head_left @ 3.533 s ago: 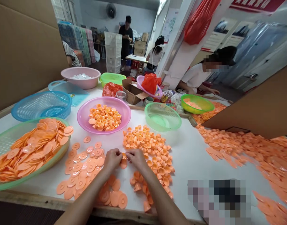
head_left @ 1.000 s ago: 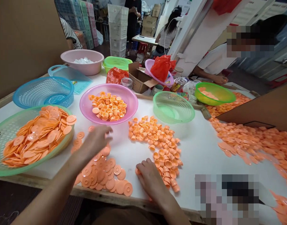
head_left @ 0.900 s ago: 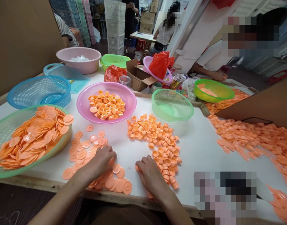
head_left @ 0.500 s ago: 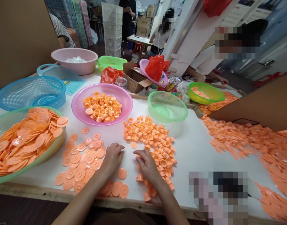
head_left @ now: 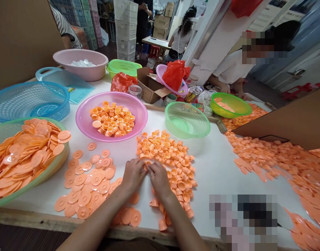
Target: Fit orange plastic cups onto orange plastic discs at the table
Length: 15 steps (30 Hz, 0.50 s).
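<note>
Right now the left hand (head_left: 134,173) and right hand (head_left: 159,176) meet above the middle of the table (head_left: 209,164), their fingertips pinching a small orange piece (head_left: 147,162) between them. The fingers cover most of it, so whether it is a cup, a disc or 2 parts together I cannot tell. It sits beside the cups (head_left: 181,174), at their left, and the discs (head_left: 97,179) lie farther left.

That grip looks like the main weak point: only fingertips bear on the piece, so uneven pressure could tilt it or flick it in among the cups, where it would be hard to pick out. The plastic looks glossy, which would make a slip likelier.

The forearms are another risk. The left forearm (head_left: 102,205) passes over the discs and the right forearm (head_left: 182,218) over the near cups; a low sweep of either could drag parts along and mix the 2 kinds. By the near edge (head_left: 31,218), 1 cup (head_left: 162,225) and a few discs lie close to the drop, so a nudge toward the body might send them over.

At far left, the basket (head_left: 62,165) is heaped high and 1 disc (head_left: 64,136) overhangs its right rim; a knock could tip it off.
</note>
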Motion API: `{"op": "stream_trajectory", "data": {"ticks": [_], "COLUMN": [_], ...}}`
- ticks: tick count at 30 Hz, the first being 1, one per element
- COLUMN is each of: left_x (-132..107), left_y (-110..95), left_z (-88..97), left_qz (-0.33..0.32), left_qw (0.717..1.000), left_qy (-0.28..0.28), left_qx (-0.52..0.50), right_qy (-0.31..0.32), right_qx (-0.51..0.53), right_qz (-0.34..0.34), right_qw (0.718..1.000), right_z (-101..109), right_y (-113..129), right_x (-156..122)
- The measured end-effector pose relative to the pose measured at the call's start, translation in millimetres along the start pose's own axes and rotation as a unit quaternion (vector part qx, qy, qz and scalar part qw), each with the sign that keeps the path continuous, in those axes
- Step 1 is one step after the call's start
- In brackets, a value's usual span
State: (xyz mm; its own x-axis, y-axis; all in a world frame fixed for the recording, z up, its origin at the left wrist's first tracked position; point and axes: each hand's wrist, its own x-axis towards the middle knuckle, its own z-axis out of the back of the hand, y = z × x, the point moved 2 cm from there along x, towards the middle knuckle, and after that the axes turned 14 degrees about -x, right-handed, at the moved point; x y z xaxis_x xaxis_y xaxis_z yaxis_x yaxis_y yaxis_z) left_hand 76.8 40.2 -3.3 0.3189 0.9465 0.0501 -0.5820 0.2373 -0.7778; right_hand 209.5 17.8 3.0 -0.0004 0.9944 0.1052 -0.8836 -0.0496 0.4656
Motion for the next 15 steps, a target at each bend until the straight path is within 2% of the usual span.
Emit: {"op": "stream_trajectory", "data": {"ticks": [5, 10, 15], "left_x": [-17.6, -0.3, 10.8], "left_y": [9.2, 10.9, 10.1], "left_z": [9.5, 17.2, 12.1], "left_qz": [0.038, 0.099, 0.122], "left_qw": [0.999, 0.98, 0.977], "left_qy": [-0.007, 0.015, 0.026], "left_qx": [-0.032, -0.171, -0.173], "right_qy": [0.044, 0.048, 0.026], "right_qx": [-0.007, -0.044, -0.129], "right_qz": [0.052, 0.053, 0.075], "right_qw": [0.998, 0.996, 0.988], "right_z": [-4.0, -6.6, -12.2], "right_y": [7.4, 7.4, 8.4], "right_x": [-18.3, -20.1, -22.5]}}
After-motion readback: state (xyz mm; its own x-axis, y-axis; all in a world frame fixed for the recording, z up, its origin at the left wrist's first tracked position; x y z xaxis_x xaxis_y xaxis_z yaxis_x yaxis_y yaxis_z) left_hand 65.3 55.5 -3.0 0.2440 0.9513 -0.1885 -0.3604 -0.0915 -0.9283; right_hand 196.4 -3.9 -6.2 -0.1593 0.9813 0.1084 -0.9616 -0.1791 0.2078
